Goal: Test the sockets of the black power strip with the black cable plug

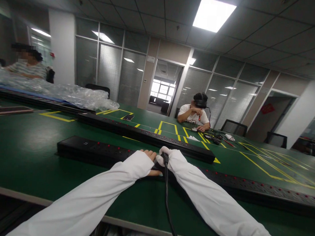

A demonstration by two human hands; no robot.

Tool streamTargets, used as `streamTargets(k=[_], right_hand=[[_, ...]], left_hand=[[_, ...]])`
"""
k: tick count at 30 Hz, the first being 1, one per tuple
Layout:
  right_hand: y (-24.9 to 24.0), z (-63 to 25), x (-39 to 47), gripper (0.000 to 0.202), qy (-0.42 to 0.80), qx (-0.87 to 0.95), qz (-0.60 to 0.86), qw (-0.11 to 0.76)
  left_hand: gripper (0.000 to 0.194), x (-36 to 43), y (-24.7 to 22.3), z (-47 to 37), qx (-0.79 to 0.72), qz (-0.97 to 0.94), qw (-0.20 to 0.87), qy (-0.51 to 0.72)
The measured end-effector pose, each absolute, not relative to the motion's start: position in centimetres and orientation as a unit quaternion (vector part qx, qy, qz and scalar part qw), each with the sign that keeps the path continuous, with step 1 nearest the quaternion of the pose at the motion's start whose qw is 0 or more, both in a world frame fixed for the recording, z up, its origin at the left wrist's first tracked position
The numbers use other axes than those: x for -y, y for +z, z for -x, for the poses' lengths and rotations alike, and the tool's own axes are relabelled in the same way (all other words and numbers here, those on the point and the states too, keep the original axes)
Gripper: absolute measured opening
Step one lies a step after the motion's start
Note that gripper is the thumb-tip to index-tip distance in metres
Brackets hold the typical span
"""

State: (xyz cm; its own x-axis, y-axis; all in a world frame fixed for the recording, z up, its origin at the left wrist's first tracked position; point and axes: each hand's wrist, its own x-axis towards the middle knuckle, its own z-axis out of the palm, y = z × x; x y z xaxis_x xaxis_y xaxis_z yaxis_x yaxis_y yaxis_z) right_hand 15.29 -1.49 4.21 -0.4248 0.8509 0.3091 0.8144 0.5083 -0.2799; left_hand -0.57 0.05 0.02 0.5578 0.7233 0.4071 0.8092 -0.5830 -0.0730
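Note:
A long black power strip (pixel 82 148) with a row of small red dots lies across the green table in front of me. My left hand (pixel 151 155) grips its middle, fingers over the far side and thumb along the near side. Right beside it, my right hand (pixel 161 157), in what looks like a white glove, is closed around a black power plug (pixel 165 159). The plug is held at the strip's top; its prongs are hidden, so I cannot tell how far in it sits. Its black cable (pixel 167 205) hangs over the table's near edge.
A second black power strip (pixel 145 134) lies just beyond. Clear plastic wrap (pixel 75 95) is heaped at the left, and a phone-like dark object (pixel 128 117) lies past the second strip. Across the table (pixel 36 160) a person (pixel 194 113) sits near cables; another person (pixel 28 66) sits far left.

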Motion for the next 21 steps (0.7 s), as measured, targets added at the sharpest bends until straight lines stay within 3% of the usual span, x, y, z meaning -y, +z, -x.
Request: streamTargets(k=[13,21], right_hand=[[4.0,-18.0,0.4,0.021,0.135,0.772,0.546,0.297],[3.5,-20.1,1.0,0.026,0.045,0.777,0.578,0.246]], left_hand=[[0.071,-0.2,0.2,0.8,0.431,0.882,0.127,-0.143],[0.074,-0.4,-0.1,0.5,0.435,0.882,0.120,-0.136]])
